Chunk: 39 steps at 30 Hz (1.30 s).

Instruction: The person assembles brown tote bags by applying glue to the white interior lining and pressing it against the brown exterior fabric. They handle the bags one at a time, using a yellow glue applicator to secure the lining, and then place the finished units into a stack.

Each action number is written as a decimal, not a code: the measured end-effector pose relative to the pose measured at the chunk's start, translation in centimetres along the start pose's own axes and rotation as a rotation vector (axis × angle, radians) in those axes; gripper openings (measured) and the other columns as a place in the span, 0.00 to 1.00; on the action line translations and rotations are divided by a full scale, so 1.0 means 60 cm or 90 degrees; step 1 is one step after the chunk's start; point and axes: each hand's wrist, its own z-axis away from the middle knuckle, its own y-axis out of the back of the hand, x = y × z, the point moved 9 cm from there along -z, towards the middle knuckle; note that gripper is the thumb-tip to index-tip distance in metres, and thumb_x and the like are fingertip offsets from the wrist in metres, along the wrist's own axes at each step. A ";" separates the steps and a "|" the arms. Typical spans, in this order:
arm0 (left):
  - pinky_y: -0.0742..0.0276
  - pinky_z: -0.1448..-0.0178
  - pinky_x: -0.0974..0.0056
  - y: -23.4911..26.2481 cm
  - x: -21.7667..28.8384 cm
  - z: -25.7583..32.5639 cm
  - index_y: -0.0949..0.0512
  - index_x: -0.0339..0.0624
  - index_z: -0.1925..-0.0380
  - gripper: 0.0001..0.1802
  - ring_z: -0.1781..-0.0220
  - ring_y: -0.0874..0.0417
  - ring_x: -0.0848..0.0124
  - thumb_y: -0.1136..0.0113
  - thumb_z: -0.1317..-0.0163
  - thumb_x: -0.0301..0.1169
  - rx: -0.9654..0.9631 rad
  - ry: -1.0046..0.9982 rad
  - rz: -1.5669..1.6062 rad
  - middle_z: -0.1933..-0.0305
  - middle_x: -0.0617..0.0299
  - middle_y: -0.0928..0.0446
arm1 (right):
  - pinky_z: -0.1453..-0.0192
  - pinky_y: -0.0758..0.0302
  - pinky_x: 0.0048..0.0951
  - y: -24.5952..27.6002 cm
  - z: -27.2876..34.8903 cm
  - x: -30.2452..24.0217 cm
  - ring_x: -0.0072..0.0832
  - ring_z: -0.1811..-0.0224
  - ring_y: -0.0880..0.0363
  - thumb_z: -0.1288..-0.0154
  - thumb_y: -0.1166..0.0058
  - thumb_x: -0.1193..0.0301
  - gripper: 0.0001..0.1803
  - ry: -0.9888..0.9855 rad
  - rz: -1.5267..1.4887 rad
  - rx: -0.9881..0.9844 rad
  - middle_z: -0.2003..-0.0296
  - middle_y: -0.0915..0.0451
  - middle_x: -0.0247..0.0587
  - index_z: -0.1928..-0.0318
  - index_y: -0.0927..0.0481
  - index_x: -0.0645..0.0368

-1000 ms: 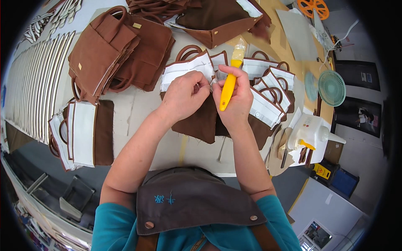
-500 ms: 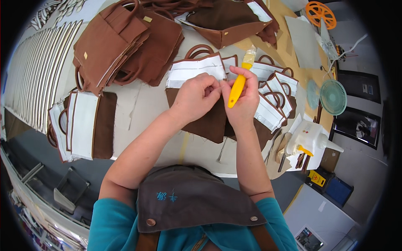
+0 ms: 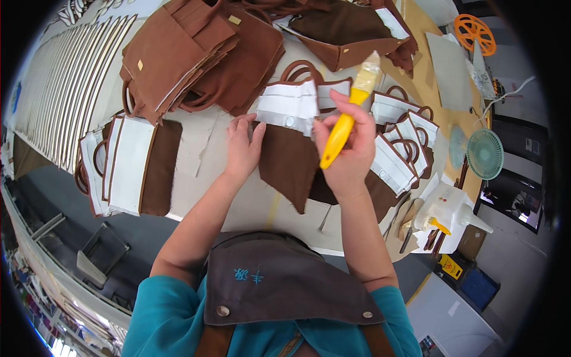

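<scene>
In front of me a brown bag panel (image 3: pixel 288 162) hangs together with a white strip (image 3: pixel 285 104) along its top and a rounded brown handle (image 3: pixel 300 70). At the panel's left edge is my left hand (image 3: pixel 242 149), fingers apart, fingertips by the white strip; whether they touch it I cannot tell. My right hand (image 3: pixel 351 152) is closed around a yellow-handled brush (image 3: pixel 340 135), its bristles pointing up and away. The thumb and fingers of that hand are also at the panel's right edge, where any pinch on the fabric is partly hidden.
Brown bag pieces (image 3: pixel 178 56) are piled at the far left. More white-backed panels lie left (image 3: pixel 128 163) and right (image 3: pixel 395 163). A white squeeze bottle (image 3: pixel 443 205) with a spout stands at the right edge near a green fan (image 3: pixel 485 154). Long pale strips (image 3: pixel 68 101) line the left.
My left hand has moved away from my right hand, across to the panel's left edge, and its fingers have opened. The brush stays in my right hand. The whole view has shifted slightly.
</scene>
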 end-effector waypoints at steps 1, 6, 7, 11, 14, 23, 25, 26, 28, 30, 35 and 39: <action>0.31 0.33 0.60 0.006 0.036 0.005 0.26 0.33 0.41 0.26 0.40 0.25 0.63 0.46 0.26 0.45 0.038 -0.098 -0.076 0.43 0.50 0.26 | 0.58 0.21 0.19 -0.005 -0.001 -0.004 0.16 0.62 0.22 0.41 0.39 0.89 0.27 0.000 0.000 0.000 0.36 0.28 0.51 0.43 0.32 0.60; 0.39 0.28 0.60 0.016 0.185 0.015 0.32 0.36 0.34 0.28 0.30 0.35 0.68 0.51 0.23 0.46 -0.141 0.089 0.456 0.33 0.57 0.32 | 0.58 0.20 0.22 -0.027 -0.005 -0.025 0.20 0.63 0.19 0.42 0.38 0.89 0.28 0.017 0.051 -0.033 0.38 0.26 0.51 0.43 0.31 0.60; 0.40 0.28 0.60 0.023 0.209 0.016 0.33 0.36 0.33 0.29 0.30 0.35 0.68 0.51 0.23 0.47 -0.135 0.063 0.460 0.31 0.56 0.33 | 0.57 0.19 0.23 -0.031 -0.004 -0.031 0.21 0.63 0.18 0.42 0.38 0.89 0.28 0.020 0.057 -0.047 0.38 0.26 0.51 0.44 0.31 0.59; 0.29 0.51 0.70 0.019 0.192 -0.004 0.28 0.36 0.44 0.23 0.54 0.29 0.78 0.36 0.33 0.37 -0.078 0.091 0.400 0.50 0.63 0.28 | 0.51 0.19 0.26 -0.033 0.003 -0.062 0.26 0.57 0.16 0.43 0.38 0.88 0.26 0.029 0.056 -0.075 0.40 0.25 0.53 0.46 0.30 0.59; 0.33 0.63 0.75 0.022 0.179 -0.008 0.25 0.39 0.55 0.12 0.67 0.32 0.84 0.37 0.34 0.31 -0.081 0.147 0.477 0.62 0.70 0.26 | 0.34 0.29 0.37 0.041 0.016 -0.074 0.36 0.37 0.26 0.43 0.32 0.83 0.30 0.096 0.070 0.035 0.43 0.25 0.52 0.44 0.34 0.60; 0.35 0.65 0.76 0.028 0.192 0.002 0.24 0.40 0.59 0.09 0.69 0.34 0.86 0.37 0.34 0.31 -0.097 0.135 0.451 0.63 0.71 0.25 | 0.37 0.26 0.36 0.041 0.062 0.009 0.37 0.38 0.25 0.53 0.20 0.72 0.44 -0.167 0.017 0.059 0.36 0.31 0.49 0.39 0.37 0.55; 0.35 0.65 0.76 0.023 0.190 0.007 0.24 0.40 0.58 0.10 0.69 0.34 0.86 0.37 0.34 0.31 -0.100 0.141 0.444 0.61 0.70 0.25 | 0.39 0.25 0.34 0.033 0.062 0.023 0.36 0.40 0.24 0.51 0.22 0.74 0.42 -0.156 0.075 0.055 0.35 0.31 0.50 0.40 0.37 0.55; 0.35 0.65 0.76 0.022 0.193 0.009 0.24 0.39 0.57 0.11 0.69 0.34 0.86 0.37 0.34 0.32 -0.104 0.131 0.437 0.61 0.70 0.25 | 0.40 0.24 0.33 0.028 0.062 0.028 0.35 0.40 0.23 0.50 0.24 0.76 0.41 -0.151 0.102 0.049 0.35 0.31 0.51 0.40 0.37 0.55; 0.35 0.64 0.76 0.020 0.199 0.013 0.24 0.39 0.56 0.12 0.69 0.35 0.86 0.36 0.34 0.33 -0.111 0.109 0.423 0.60 0.71 0.24 | 0.39 0.26 0.31 0.026 0.064 0.031 0.33 0.39 0.25 0.47 0.31 0.82 0.37 -0.198 0.064 0.057 0.34 0.31 0.51 0.40 0.38 0.54; 0.33 0.58 0.75 0.017 0.197 0.017 0.25 0.38 0.51 0.16 0.65 0.33 0.84 0.36 0.33 0.35 -0.151 0.103 0.440 0.57 0.69 0.25 | 0.34 0.30 0.32 0.022 0.066 0.047 0.32 0.36 0.29 0.45 0.34 0.86 0.37 -0.234 0.020 0.059 0.33 0.33 0.49 0.39 0.38 0.54; 0.39 0.29 0.63 0.044 0.120 0.011 0.33 0.34 0.34 0.33 0.36 0.33 0.68 0.42 0.28 0.47 -0.170 0.035 0.338 0.36 0.55 0.31 | 0.41 0.25 0.29 0.007 0.049 0.033 0.31 0.41 0.24 0.44 0.40 0.89 0.34 -0.150 0.033 0.030 0.34 0.31 0.50 0.40 0.37 0.54; 0.49 0.21 0.57 0.034 -0.020 0.014 0.45 0.38 0.25 0.45 0.21 0.44 0.60 0.48 0.29 0.58 -0.157 0.207 0.367 0.23 0.53 0.42 | 0.43 0.25 0.26 -0.008 0.022 -0.032 0.28 0.41 0.25 0.45 0.40 0.89 0.34 -0.114 -0.042 -0.017 0.34 0.30 0.49 0.41 0.35 0.53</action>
